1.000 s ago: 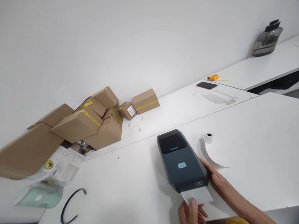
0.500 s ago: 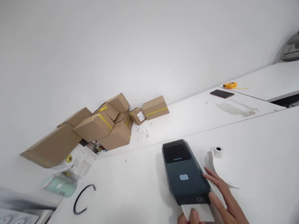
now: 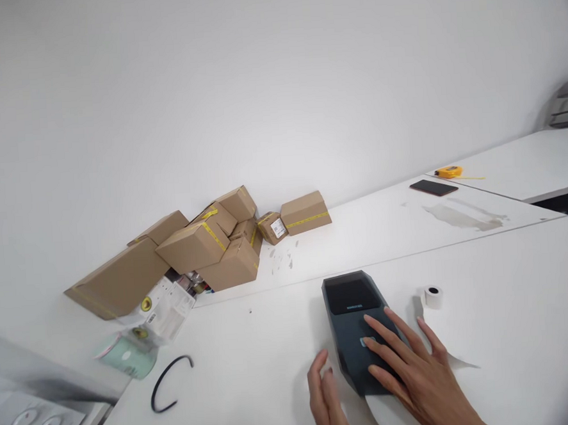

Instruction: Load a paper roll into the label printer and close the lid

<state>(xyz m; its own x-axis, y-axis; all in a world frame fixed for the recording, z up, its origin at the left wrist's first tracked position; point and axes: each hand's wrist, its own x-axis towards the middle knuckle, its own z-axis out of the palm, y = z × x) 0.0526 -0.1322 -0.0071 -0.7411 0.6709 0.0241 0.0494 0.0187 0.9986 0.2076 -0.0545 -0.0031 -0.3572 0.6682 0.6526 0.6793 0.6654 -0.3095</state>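
head view — right hand rests splayed on dark, bevel-edged device.

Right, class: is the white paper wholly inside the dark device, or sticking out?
Sticking out: the white paper shows beyond the near end of the dark device, the right hand partly covering it.

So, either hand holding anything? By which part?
Nothing: right hand rests spread atop the dark blue-grey angular device; left hand is empty beside it.
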